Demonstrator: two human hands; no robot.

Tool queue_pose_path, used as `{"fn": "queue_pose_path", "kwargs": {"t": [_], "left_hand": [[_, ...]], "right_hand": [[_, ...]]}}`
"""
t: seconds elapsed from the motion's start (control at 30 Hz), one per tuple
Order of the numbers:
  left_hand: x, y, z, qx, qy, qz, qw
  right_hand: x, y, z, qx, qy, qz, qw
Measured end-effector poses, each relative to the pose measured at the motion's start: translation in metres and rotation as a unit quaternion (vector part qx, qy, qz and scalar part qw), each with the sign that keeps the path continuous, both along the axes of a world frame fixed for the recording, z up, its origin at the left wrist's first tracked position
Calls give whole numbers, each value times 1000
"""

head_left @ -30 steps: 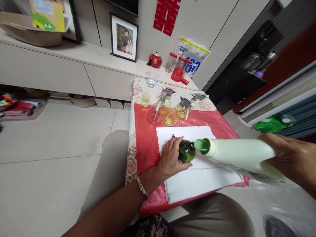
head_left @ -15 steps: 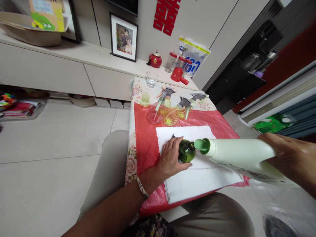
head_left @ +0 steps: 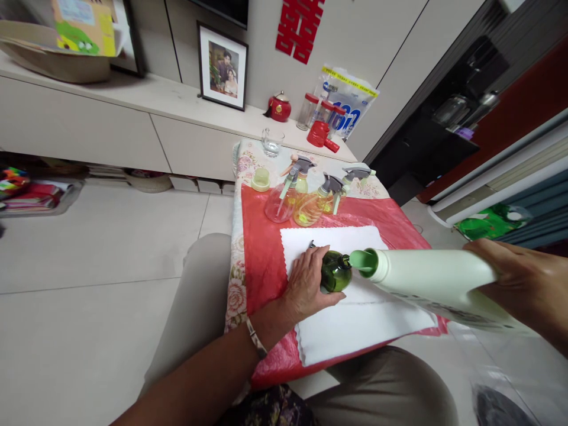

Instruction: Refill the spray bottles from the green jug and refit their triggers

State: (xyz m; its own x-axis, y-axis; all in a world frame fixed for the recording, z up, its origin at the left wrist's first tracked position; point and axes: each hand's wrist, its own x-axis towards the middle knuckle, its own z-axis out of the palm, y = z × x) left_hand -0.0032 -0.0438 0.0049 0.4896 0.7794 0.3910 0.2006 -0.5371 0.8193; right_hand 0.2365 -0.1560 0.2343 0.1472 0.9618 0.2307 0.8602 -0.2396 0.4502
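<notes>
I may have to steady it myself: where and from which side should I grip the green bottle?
Grip the green bottle round its belly, from the left, as the left hand does: it stands upright, and the spout of the jug crowds its mouth from the right.

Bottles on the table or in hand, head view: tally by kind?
clear plastic trigger spray bottles: 3
dark green round bottle, gripped by left hand: 1
pale green plastic jug, tilted in right hand: 1
Total: 5
</notes>
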Motion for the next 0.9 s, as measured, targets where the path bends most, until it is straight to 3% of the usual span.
{"fn": "queue_pose_path", "kwargs": {"t": [0.9], "left_hand": [[-1,-1,0,-5,-6,-1,1000]], "right_hand": [[1,3,2,7,7,9,1000]]}}
